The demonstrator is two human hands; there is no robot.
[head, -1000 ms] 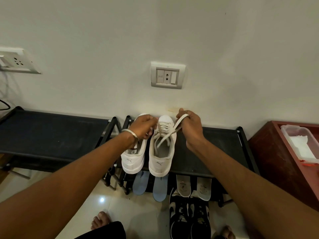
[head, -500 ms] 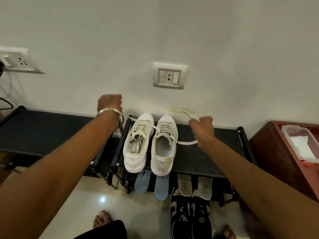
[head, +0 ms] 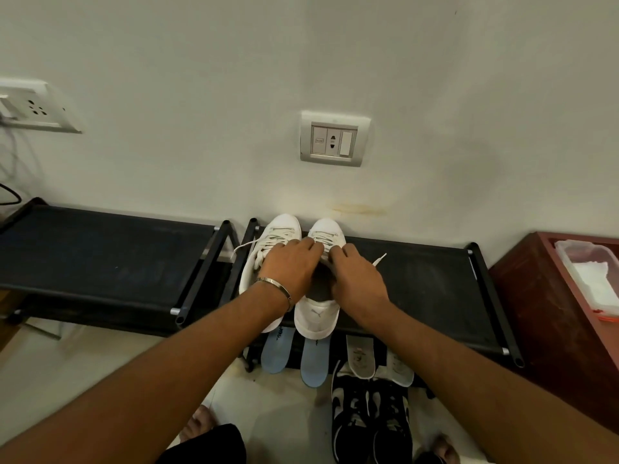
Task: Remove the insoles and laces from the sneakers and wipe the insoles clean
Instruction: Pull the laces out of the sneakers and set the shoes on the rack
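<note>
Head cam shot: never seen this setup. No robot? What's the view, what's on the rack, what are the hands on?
There is no robot: a person works with bare hands, and one wide-angle camera on their head looks forward and down, so the arms come in from the bottom edge.

A pair of white sneakers stands on a black shoe rack against the wall. Both the left hand and the right hand are over the right sneaker, fingers at its laces; whether they pinch a lace is hidden. One loose lace end lies on the rack. The left sneaker is still laced.

Below the rack, two blue insoles and two grey insoles lean, next to black-and-white sneakers on the floor.
</note>
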